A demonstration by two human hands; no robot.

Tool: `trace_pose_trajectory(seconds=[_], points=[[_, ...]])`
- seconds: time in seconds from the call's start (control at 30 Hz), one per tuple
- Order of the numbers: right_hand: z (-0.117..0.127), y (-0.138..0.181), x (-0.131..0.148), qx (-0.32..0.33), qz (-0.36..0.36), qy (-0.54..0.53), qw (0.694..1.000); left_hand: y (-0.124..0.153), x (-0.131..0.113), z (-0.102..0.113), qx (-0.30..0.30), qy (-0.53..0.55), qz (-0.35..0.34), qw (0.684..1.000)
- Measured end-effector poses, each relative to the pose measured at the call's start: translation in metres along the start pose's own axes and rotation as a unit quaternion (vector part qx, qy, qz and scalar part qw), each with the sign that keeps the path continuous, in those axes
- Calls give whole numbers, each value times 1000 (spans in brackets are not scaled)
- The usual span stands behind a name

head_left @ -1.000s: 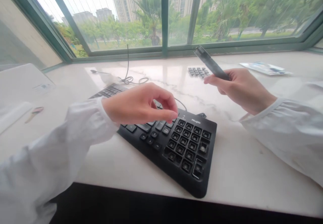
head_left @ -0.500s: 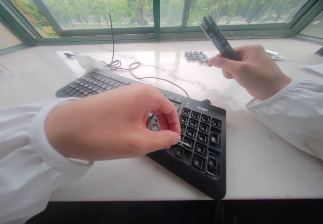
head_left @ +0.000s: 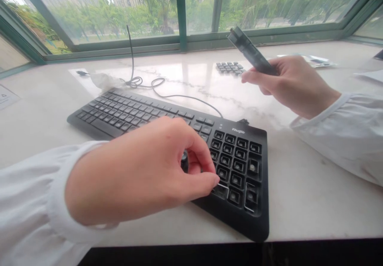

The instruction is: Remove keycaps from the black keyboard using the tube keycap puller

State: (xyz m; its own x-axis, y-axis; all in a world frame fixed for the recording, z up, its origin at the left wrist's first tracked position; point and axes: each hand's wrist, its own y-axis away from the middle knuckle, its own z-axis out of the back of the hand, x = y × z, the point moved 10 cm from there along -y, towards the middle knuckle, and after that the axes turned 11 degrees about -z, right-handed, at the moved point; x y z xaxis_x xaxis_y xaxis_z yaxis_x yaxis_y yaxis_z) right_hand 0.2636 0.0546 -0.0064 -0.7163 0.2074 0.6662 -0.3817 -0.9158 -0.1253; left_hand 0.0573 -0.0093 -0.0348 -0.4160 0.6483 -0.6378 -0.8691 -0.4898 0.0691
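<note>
Fingers (head_left: 206, 178) dropped lower onto the keyboard (head_left: 239, 166) — dark tool (head_left: 251, 54) still raised.

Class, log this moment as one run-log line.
left hand: fingertips at keyboard numpad, caps off | right hand: holds dark tool raised | loose keycaps behind

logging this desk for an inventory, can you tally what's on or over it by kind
keyboard: 1, black, numpad caps off
cable: 1
pile of loose keycaps: 1
dark tool: 1, held in the right hand
packet: 1
hands: 2, the left hand at the numpad
total: 7
</note>
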Motion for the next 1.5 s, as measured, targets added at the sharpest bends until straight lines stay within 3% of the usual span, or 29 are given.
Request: trace_pose_trajectory(seconds=[0.43, 1.07, 1.3, 1.5], points=[[1, -2, 2, 1, 24, 10, 1000, -4, -2, 4, -23, -34, -4, 999], [-3, -2, 5, 32, 74, -25, 996, -4, 4, -4, 12, -49, -24, 998], [-4, 2, 5, 48, 79, -19, 996, -4, -17, 6, -22, -119, -82, 989], [-4, 2, 6, 47, 78, -14, 996, -5, -23, 8, -17, -139, -103, 985]])
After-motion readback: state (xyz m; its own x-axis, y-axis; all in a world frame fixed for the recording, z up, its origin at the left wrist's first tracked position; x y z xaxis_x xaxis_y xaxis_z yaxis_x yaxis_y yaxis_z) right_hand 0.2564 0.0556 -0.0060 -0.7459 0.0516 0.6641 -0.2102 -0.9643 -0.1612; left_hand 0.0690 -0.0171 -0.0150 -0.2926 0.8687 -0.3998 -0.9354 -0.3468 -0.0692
